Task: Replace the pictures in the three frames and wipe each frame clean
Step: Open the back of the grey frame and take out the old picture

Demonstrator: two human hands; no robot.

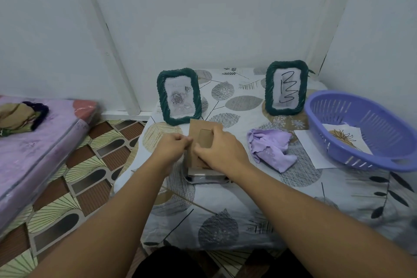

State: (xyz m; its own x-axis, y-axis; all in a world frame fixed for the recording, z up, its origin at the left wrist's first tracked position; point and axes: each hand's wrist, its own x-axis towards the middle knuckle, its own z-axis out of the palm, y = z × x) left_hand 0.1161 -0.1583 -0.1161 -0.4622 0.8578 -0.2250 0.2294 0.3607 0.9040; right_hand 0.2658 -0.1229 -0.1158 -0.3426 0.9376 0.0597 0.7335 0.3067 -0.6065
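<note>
At my nine o'clock a mattress (33, 142) in glossy lilac plastic lies on the floor, with a bundle of crumpled patterned fabric (20, 118) on top. The floor (74, 178) between it and me is tiled in brown squares and cream fan shapes. Plain pale walls (203, 18) meet in a corner at twelve.

I work on a low table (225, 210) under a white cloth printed with grey and tan leaves. At eleven o'clock stands an upright frame (179, 96), a rounded rectangle of dark green twisted cord, holding a faded grey rose print. Just in front of it is my left hand (172, 150), its fingertips pinched together at the left edge of a brown cardboard backing board (198, 140). The board is matt and flat, with a folded stand flap in the middle, and it sits on the third frame (206, 175), lying face down at twelve, only its lower edge showing. My right hand (222, 150) rests over the board's right side, fingers curled round the flap.

At one o'clock a crumpled lilac cloth (272, 146) lies soft and folded, near my right hand but apart. Behind it, a second green cord frame (286, 88) stands upright with a black squiggle on white paper. At two o'clock a slotted oval lilac plastic basket (338, 106) holds a sheet with a plant drawing (345, 136); another white sheet (309, 144) pokes out beneath.
</note>
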